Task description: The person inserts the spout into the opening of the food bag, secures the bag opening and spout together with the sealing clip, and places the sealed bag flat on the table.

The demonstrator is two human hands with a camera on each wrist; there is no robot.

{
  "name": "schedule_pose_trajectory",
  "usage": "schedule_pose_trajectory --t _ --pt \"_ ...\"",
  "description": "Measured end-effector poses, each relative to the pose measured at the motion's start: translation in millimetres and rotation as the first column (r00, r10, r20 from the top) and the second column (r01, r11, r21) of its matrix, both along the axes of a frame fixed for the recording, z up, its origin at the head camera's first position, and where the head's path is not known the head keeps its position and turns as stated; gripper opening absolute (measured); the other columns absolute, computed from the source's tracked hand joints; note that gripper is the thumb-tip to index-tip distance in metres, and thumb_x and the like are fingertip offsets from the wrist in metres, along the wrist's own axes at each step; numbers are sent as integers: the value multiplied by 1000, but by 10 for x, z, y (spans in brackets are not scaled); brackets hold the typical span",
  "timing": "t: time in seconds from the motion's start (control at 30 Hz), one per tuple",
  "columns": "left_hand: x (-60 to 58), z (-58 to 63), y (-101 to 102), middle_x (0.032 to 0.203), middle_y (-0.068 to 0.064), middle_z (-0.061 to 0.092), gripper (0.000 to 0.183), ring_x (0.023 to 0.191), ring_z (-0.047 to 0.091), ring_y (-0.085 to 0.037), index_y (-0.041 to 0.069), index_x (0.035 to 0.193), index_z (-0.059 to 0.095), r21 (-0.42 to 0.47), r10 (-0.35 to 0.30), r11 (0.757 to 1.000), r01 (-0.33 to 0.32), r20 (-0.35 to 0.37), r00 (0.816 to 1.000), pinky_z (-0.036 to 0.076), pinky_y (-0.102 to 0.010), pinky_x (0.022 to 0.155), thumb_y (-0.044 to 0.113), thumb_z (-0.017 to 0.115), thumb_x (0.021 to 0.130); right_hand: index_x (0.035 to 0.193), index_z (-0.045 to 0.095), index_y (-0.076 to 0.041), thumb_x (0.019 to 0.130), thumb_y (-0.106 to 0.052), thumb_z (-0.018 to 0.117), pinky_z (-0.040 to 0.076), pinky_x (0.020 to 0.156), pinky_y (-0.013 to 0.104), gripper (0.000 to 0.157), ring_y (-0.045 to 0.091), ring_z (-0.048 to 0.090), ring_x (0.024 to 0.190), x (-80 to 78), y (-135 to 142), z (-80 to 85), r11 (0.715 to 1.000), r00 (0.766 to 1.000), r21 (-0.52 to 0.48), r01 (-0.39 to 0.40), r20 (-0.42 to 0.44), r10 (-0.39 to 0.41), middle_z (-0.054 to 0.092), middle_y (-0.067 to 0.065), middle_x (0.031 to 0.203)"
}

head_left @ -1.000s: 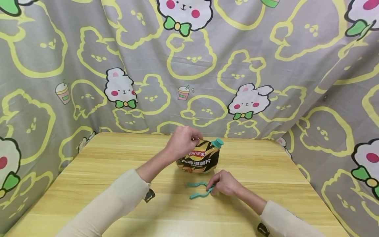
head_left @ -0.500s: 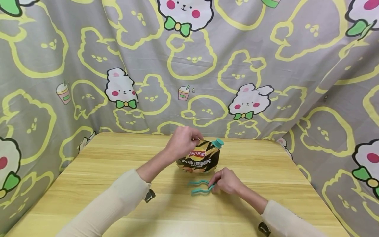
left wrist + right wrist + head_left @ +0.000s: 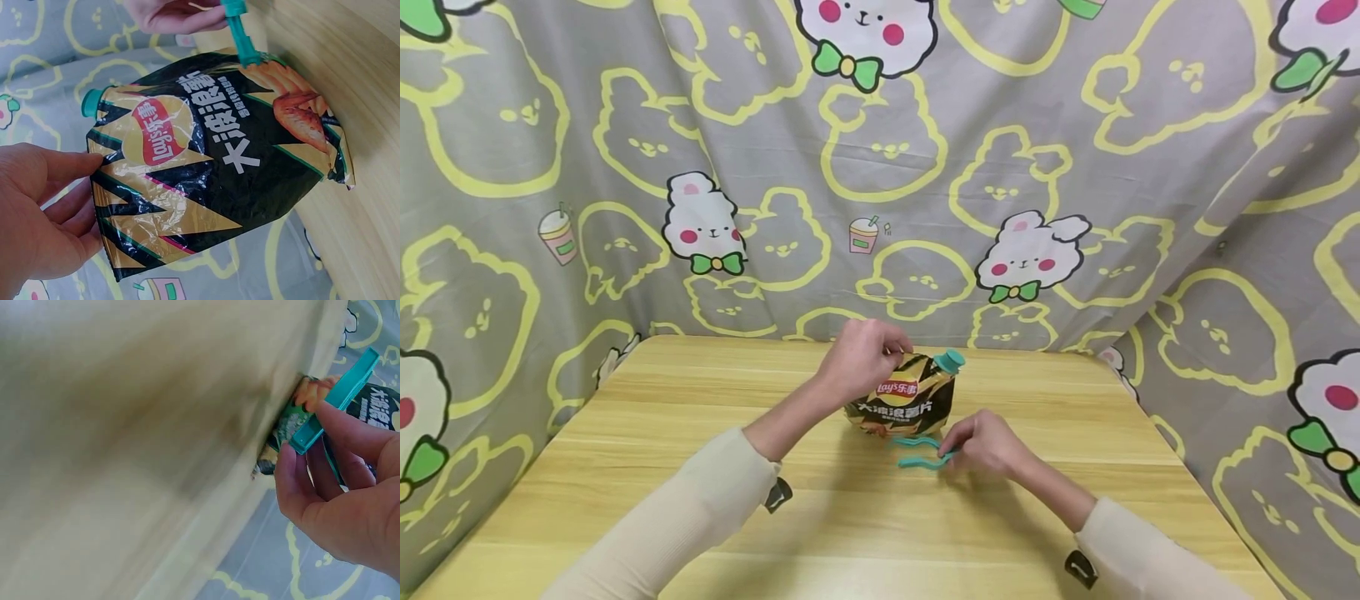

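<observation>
My left hand (image 3: 861,360) pinches the top edge of a black and gold Lay's chip bag (image 3: 921,410), which stands on the table. A teal screw cap (image 3: 951,361) sits at the bag's upper right corner. In the left wrist view, thumb and fingers grip the edge of the chip bag (image 3: 206,156). My right hand (image 3: 988,446) holds small teal tongs (image 3: 917,463) in front of the bag's lower right part. Their two wavy arms point left, apart from each other. Fingers and thumb pinch the tongs (image 3: 347,390) in the right wrist view, where they overlap the bag.
A light wood-grain table (image 3: 737,517) carries everything. Grey cloth (image 3: 775,150) with yellow outlines and white cartoon animals hangs behind the table and along both sides.
My right hand has moved away from me, bringing the tongs close to the bag's lower edge. The tongs' arms have drawn nearer each other. My left hand and the bag have barely moved.
</observation>
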State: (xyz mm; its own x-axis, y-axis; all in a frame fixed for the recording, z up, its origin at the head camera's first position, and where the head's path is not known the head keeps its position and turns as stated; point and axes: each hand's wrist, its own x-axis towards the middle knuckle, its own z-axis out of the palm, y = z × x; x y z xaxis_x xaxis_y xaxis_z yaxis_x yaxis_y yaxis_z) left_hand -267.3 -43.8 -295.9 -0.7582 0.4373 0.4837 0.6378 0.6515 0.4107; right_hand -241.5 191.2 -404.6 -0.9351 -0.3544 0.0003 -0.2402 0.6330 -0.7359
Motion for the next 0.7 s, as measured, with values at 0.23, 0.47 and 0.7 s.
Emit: schedule_pose_trajectory --t 0.23,0.47,0.7 --pt "2 7 -4 89 -3 79 20 81 75 -16 10 91 81 -5 6 1000 -6 8 1000 59 -25 68 -5 68 88 83 80 -6 73 4 79 57 75 31 14 13 68 79 -23 81 232 1000 999 -23 11 38 -10 77 4 87" --pt "-4 7 -6 89 -3 79 20 80 75 -16 10 91 81 -5 0 1000 0 10 1000 57 -23 64 -5 67 88 85 80 -7 75 -1 82 55 73 33 12 14 66 79 -26 189 459 999 998 -10 44 43 -43 77 3 85" --pt "-11 1 -6 88 -3 79 21 80 75 -16 9 91 81 0 -6 1000 6 5 1000 57 -24 65 -5 66 88 86 80 -8 78 -4 81 52 74 32 9 16 68 81 -63 318 603 996 996 -2 86 23 -86 77 3 87"
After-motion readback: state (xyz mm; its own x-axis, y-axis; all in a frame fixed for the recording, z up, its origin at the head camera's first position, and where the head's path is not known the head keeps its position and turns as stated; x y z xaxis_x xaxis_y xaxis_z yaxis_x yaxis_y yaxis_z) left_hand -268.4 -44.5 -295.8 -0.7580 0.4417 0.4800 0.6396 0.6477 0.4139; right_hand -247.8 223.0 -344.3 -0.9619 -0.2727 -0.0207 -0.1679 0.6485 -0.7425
